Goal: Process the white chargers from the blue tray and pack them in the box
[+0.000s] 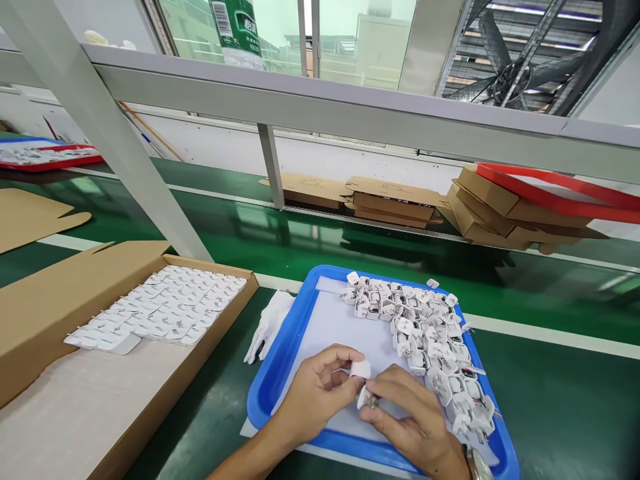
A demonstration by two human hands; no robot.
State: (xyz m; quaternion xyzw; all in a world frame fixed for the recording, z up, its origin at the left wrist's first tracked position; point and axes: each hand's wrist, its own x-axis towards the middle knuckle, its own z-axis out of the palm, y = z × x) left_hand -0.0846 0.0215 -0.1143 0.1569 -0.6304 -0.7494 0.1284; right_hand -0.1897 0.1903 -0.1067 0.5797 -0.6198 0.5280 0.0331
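A smooth white plastic shell (361, 369) and a small white piece with metal parts (368, 398) meet over a blue plastic tray (295, 327); a slipping pinch could drop either.

The fingers of the left hand (323, 390) are clamped on the shell, those of the right hand (407, 417) on the piece; a crooked angle could jam them, and a dropped one could get lost among the crowded white plug-like units (425, 333). The shell looks boxy with rounded corners; the piece sits tilted just below, its inner detail too small to tell.
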